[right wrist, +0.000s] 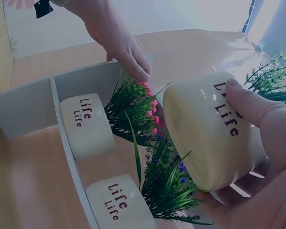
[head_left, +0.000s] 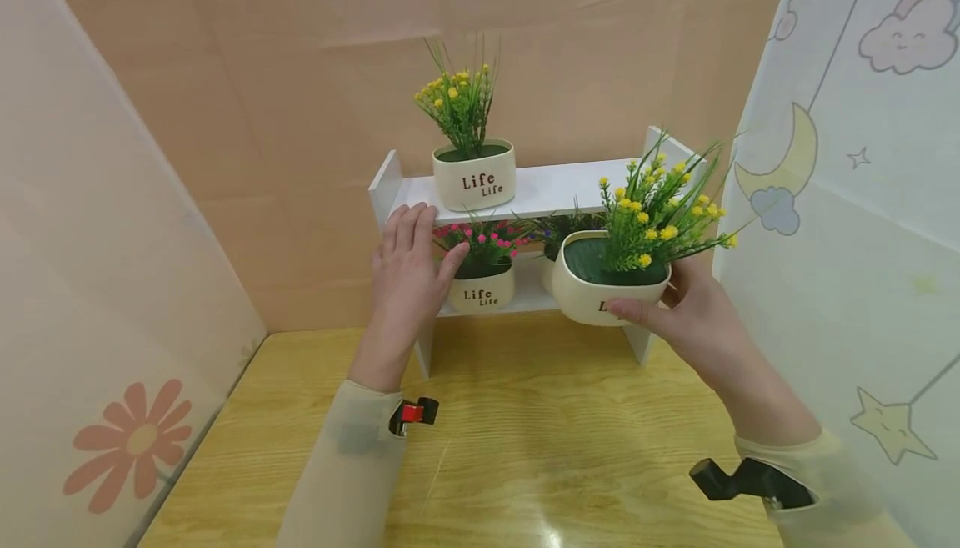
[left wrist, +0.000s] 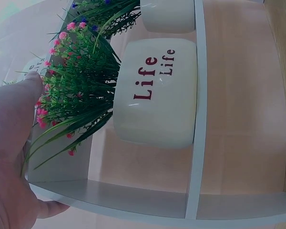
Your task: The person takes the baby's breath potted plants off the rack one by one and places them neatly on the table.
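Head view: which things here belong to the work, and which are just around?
Seemingly part of it:
held pot, in the right hand
white shelf, left hand at its edge
upper pot
pink-flowered pot
blue-flowered pot

Just surroundings:
wooden table
peach backdrop
flower-print panel
moon-print panel

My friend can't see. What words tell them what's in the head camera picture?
A person's right hand holds a cream pot of yellow flowers in front of a white two-tier shelf, while the left hand touches the shelf's left end. A matching pot stands on top; a pink-flowered pot and a partly hidden pot sit below.
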### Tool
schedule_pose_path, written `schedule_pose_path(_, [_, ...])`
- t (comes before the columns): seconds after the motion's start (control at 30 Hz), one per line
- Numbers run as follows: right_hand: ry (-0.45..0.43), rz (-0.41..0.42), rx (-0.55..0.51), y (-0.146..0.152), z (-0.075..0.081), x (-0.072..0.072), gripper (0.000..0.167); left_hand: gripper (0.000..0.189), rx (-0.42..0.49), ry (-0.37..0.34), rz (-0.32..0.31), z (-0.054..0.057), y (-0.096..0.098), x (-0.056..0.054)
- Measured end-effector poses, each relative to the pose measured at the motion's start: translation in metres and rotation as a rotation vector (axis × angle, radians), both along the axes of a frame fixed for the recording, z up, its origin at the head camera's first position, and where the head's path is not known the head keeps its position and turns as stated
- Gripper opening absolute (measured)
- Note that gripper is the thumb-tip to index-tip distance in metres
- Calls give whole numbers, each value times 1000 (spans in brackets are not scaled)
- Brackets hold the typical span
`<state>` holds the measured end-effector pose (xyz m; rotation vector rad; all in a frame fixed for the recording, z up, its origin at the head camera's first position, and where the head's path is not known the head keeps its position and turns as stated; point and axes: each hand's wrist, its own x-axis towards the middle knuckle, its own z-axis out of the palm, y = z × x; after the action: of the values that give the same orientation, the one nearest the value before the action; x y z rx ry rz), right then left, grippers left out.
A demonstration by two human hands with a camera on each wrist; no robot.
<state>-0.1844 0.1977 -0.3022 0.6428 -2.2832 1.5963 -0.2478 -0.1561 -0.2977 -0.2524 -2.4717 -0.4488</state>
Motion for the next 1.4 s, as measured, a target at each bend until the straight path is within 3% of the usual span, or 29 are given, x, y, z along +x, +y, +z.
schedule_pose_path(0.53, [41,22,-21,6,-38,6,96,73,-12,2,-3,-2,2,-2])
schedule_pose_path(1.4, [-37,-5,-3,28,-84,4,94,74,-2,7,3,-1,1,-3])
